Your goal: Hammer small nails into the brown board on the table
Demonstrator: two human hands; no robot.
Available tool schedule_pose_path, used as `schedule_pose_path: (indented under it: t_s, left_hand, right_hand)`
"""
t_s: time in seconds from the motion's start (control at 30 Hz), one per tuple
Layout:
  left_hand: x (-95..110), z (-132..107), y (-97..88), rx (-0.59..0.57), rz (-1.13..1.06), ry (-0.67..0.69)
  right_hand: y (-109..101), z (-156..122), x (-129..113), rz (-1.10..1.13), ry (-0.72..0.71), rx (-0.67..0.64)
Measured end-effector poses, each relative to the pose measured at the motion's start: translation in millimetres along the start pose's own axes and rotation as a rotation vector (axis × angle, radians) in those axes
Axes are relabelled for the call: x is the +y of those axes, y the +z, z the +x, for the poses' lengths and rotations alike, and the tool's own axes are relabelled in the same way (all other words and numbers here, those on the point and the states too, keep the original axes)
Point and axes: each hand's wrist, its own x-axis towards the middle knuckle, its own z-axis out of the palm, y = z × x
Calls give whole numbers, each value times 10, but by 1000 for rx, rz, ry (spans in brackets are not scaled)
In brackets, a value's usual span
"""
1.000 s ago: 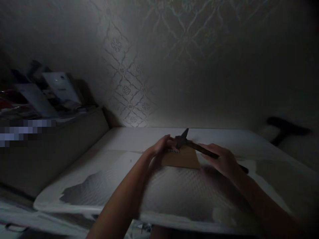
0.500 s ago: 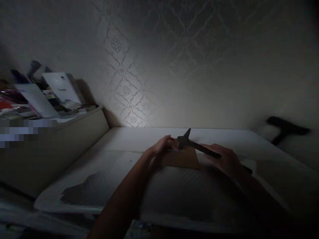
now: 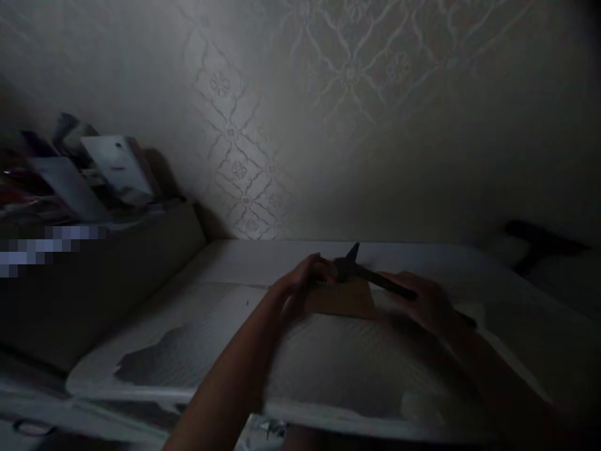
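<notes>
My right hand (image 3: 422, 297) is wrapped around the dark handle of a hammer (image 3: 382, 281), whose head lies just above a brown board (image 3: 345, 300). The handle's end sticks out past the hand on the right. At the board's left side is my left hand (image 3: 307, 270), its fingers bent together close beside the hammer head. Whatever those fingers pinch is hidden in the dim light. A short row of small pale bits (image 3: 327, 285) shows on the board beneath the fingers, too small to name. The board rests flat on the white table.
The white table (image 3: 225, 322) bears a grey worn patch (image 3: 159, 357) at front left and a tiny dark speck. Left stands a cabinet (image 3: 141, 257) piled with a white box (image 3: 117, 166) and clutter. A dark blurred object (image 3: 539, 241) is at right. Patterned wall stands behind.
The light on the wall, cabinet and hands has become dimmer, while the front of the table looks lighter. Both hands and the hammer are in nearly the same place.
</notes>
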Motion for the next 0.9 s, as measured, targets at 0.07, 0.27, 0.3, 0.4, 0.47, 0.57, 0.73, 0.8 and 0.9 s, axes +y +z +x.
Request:
schedule_pose_path:
  t_s: [0.07,0.27,0.3,0.4,0.47,0.57,0.73,0.8,0.9]
  left_hand:
    - [-18,12,-15,0,3,-29]
    - [-87,81,-46,37,14,-6]
    - [-92,86,-43,31,8,-9]
    - [-82,73,-27,37,20,-5]
    - [-61,48,-14,52,29,0]
    - [-34,15,-4,39,0,-28]
    - [-49,28,-18,18,54,9]
    - [-58,43,-21,24,48,27]
    - [-52,41,-13,15,13,-4]
  right_hand:
    - [17,9,-18,0,-15,36]
    - [87,25,-74,-8,-35,0]
    - [90,26,-75,-10,-37,2]
    - [91,29,-69,-15,-39,34]
    - [90,29,-67,-18,-38,22]
    - [93,27,-65,-23,-24,9]
    - [98,22,-62,-4,-31,14]
    - [94,23,-71,-7,-29,22]
    - [83,31,-95,-19,-23,31]
